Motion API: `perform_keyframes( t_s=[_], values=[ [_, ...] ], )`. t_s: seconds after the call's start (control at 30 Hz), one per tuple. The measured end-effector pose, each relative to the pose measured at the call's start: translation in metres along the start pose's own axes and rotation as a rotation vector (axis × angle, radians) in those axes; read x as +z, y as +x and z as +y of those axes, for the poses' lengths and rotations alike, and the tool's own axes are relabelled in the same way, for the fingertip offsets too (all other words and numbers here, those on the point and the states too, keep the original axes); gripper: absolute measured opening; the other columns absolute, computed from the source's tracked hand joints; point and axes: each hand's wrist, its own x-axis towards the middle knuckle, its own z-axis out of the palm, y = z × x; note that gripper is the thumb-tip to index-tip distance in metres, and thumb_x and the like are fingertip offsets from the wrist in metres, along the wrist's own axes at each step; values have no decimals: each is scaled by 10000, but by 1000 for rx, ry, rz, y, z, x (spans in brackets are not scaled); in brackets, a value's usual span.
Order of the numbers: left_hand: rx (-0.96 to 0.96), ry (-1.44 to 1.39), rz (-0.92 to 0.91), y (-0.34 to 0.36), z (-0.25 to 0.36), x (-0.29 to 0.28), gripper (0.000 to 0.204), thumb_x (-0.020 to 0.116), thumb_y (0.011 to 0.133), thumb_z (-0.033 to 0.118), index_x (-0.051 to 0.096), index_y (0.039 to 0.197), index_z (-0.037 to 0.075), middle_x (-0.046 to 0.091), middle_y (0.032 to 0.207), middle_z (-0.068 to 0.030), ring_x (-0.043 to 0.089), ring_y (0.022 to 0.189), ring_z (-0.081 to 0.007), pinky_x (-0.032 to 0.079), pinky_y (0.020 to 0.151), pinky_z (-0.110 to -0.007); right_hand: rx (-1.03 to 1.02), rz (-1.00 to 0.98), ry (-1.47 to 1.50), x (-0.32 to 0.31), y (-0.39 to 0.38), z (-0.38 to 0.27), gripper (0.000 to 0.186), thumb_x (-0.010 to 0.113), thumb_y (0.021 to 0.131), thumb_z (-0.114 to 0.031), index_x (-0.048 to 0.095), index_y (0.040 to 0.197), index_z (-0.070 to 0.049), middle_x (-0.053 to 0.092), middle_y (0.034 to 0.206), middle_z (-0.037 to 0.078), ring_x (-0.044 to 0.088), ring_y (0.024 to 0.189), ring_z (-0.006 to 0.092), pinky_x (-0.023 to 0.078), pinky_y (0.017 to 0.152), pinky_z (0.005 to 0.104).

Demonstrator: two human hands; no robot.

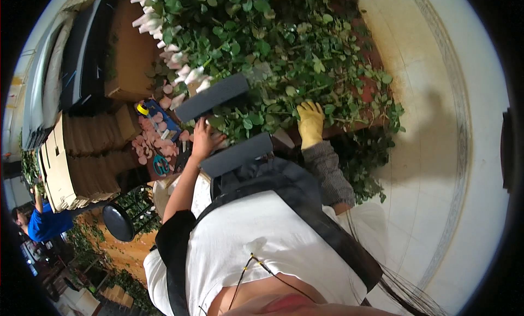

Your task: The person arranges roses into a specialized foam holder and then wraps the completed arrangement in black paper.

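Observation:
My bare left hand (203, 138) reaches into the leaves between two dark grey bars (212, 96), its fingers apart and partly hidden by the upper bar; I cannot see anything held in it. To its right my right hand (310, 125), in a yellow glove with a grey sleeve, rests on the leafy stems (278, 54) with fingers spread and slightly bent. The stems cover the reddish table (367, 48), with pale pink wrapped flower heads (194, 75) along their left side. Loose pink petals (150, 141), a blue tray (170, 125), a yellow tape (143, 109) and teal scissors (161, 166) lie left of my hands.
Stacks of flattened cardboard (82, 174), dark boxes (87, 54) and a black stool (119, 220) stand at the left. Another person in blue (43, 223) works with greenery at the far left. Tiled floor (426, 152) runs along the right, and more foliage hangs below the table edge.

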Motion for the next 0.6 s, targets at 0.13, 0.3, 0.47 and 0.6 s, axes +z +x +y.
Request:
perform_keyframes(
  t_s=[0.13, 0.3, 0.47, 0.6],
  values=[
    [45, -95, 6, 0, 0, 0, 639, 866, 802, 311, 621, 1314, 18, 571, 1375, -266, 468, 1332, -497, 414, 1099, -573, -75, 304, -210, -33, 29, -4, 323, 687, 794, -25, 715, 1106, -103, 695, 1269, 92, 566, 1313, 304, 332, 1214, 494],
    [-87, -92, -40, 3, 4, -4, 578, 859, 806, 358, 665, 1230, 15, 513, 1429, -247, 472, 1325, -465, 402, 1110, -559, -69, 229, -257, -3, 81, 4, 246, 593, 941, -130, 679, 1169, -93, 650, 1326, 96, 517, 1349, 287, 276, 1243, 493],
    [-4, 26, -19, 3, 6, -8, 653, 849, 777, 462, 676, 1224, 17, 506, 1385, -251, 471, 1314, -447, 398, 1095, -538, 166, -198, -18, 56, 70, 50, 567, 741, 871, -325, 626, 1383, -111, 578, 1486, 145, 480, 1424, 317, 306, 1229, 495],
    [-53, -7, -3, 3, 6, -3, 664, 851, 768, 476, 665, 1226, 33, 497, 1412, -258, 465, 1329, -458, 383, 1101, -564, 93, -659, 247, -2, 116, 96, 602, 679, 931, -355, 570, 1454, -78, 602, 1442, 211, 586, 1322, 356, 453, 1123, 476]
  ],
)
